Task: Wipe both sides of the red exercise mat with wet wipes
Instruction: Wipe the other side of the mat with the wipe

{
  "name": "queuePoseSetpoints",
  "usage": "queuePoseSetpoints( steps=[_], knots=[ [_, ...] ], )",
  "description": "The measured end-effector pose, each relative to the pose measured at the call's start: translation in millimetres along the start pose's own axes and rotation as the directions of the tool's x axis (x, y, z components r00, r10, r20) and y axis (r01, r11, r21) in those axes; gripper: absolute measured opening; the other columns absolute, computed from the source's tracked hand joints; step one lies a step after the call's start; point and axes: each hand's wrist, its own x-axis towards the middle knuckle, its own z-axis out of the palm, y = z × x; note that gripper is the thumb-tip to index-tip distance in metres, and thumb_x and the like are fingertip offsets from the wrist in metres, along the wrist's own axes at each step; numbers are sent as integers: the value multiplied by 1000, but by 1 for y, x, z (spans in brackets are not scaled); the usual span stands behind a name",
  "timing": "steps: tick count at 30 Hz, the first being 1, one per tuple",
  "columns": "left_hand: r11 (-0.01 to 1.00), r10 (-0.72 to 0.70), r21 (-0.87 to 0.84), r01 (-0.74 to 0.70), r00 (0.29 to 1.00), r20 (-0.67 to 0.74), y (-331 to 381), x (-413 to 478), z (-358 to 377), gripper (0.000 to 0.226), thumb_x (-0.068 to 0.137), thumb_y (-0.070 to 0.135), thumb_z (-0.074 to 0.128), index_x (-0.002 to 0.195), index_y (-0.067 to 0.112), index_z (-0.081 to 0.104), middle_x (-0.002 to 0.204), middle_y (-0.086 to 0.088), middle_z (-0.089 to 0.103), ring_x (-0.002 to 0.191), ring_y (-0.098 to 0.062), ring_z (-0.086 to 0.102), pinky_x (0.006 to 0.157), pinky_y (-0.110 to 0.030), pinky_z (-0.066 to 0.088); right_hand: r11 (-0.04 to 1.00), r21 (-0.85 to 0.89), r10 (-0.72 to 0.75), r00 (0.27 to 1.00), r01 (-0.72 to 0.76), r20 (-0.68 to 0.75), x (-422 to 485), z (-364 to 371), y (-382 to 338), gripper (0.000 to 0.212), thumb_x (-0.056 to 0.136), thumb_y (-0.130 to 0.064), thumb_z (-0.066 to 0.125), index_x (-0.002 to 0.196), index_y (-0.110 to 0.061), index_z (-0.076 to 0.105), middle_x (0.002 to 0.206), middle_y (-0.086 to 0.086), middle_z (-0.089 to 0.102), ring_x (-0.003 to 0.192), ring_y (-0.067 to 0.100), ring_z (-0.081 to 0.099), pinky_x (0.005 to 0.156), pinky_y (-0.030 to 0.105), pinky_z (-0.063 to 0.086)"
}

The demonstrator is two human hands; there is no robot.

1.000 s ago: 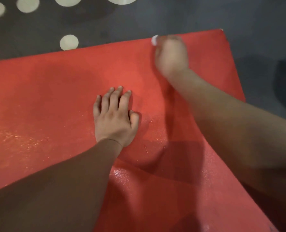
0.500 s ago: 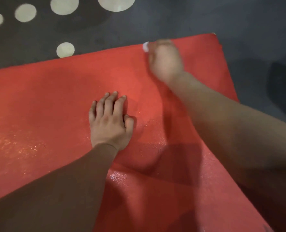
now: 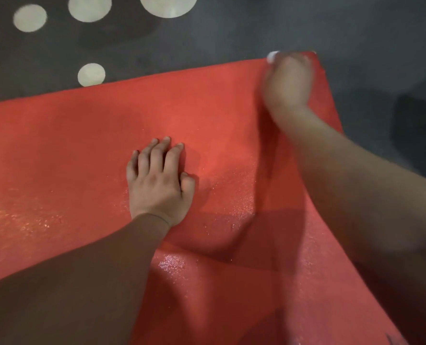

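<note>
Two arms cross the red exercise mat (image 3: 65,150) and take up much of the room over it. The left hand (image 3: 157,181) lies flat near the mat's middle. Its forearm (image 3: 82,282) runs back over the mat's near-left part, blocking any path across there. The blurred right hand (image 3: 288,83) sits at the mat's far right corner gripping a wet wipe (image 3: 271,57), and its forearm (image 3: 361,195) bars the mat's right edge. Between the arms a wedge of bare mat opens, broken by a crease (image 3: 219,247) just nearer than the left hand. The mat's far-left stretch lies open. Beyond the mat's far edge runs dark carpet (image 3: 232,33).
</note>
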Motion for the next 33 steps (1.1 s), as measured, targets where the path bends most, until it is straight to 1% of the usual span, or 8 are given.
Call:
queuePoseSetpoints(
  steps=[4, 6, 12, 16, 20, 24, 27, 33],
  knots=[
    [1000, 7, 4, -7, 1000, -6, 0, 1, 0, 58, 84, 39, 45, 137, 19, 57, 149, -5, 50, 143, -29, 37, 121, -55, 22, 902, 129, -423, 903, 413, 70, -34, 7, -44, 34, 92, -17, 45, 113, -14, 71, 92, 17, 69, 88, 41, 62, 73, 42, 46],
    [1000, 1, -2, -1, 1000, 4, 0, 1, 0, 59, 84, 39, 44, 138, 19, 56, 150, -5, 49, 144, -29, 36, 121, -54, 20, 921, 93, -383, 923, 379, 32, -22, 5, -20, 37, 93, -22, 45, 118, -18, 72, 95, 17, 72, 89, 41, 63, 75, 42, 48],
    [1000, 5, -10, -4, 1000, 1, 0, 2, 1, 59, 84, 40, 44, 138, 19, 56, 150, -5, 49, 143, -30, 36, 121, -55, 21, 996, -54, 66, 997, -65, 31, 16, -17, 68, 41, 95, -27, 38, 114, -12, 71, 108, 23, 70, 102, 45, 62, 88, 44, 50],
    [1000, 10, -1, -10, 1000, -15, -1, 1, 1, 58, 83, 39, 46, 137, 18, 57, 148, -6, 51, 142, -30, 38, 120, -55, 22, 983, 91, -165, 985, 161, 42, -19, -15, 19, 35, 86, -17, 41, 99, -7, 73, 93, 22, 72, 88, 43, 65, 78, 45, 49],
    [1000, 11, 1, -11, 999, -32, -1, 1, 3, 58, 82, 38, 48, 136, 19, 58, 147, -5, 52, 141, -30, 40, 120, -54, 23, 827, 175, -551, 832, 535, 64, -60, -7, -7, 36, 87, -14, 49, 115, -9, 72, 77, 18, 66, 72, 38, 60, 72, 40, 46],
    [1000, 6, -3, -6, 999, -32, 0, 2, 2, 58, 82, 38, 47, 135, 19, 58, 146, -5, 53, 139, -30, 40, 119, -54, 23, 967, 28, -254, 966, 253, 44, -27, -12, 49, 42, 99, -29, 38, 115, -12, 73, 92, 25, 68, 83, 44, 61, 74, 45, 48],
    [1000, 11, -16, -12, 999, -36, -2, 2, 2, 58, 81, 37, 48, 135, 19, 58, 145, -6, 53, 139, -31, 41, 119, -53, 23, 995, -36, -96, 995, 97, 21, -21, -20, 68, 39, 101, -28, 37, 110, -10, 71, 93, 28, 66, 85, 46, 59, 73, 46, 47],
    [1000, 16, -26, -16, 1000, -24, -2, 1, 2, 56, 83, 38, 50, 135, 19, 58, 144, -7, 53, 138, -31, 41, 119, -53, 23, 859, 151, -502, 861, 489, 73, -79, -16, 11, 29, 92, -12, 50, 111, -6, 70, 74, 20, 64, 67, 40, 59, 65, 42, 46]
  ],
)
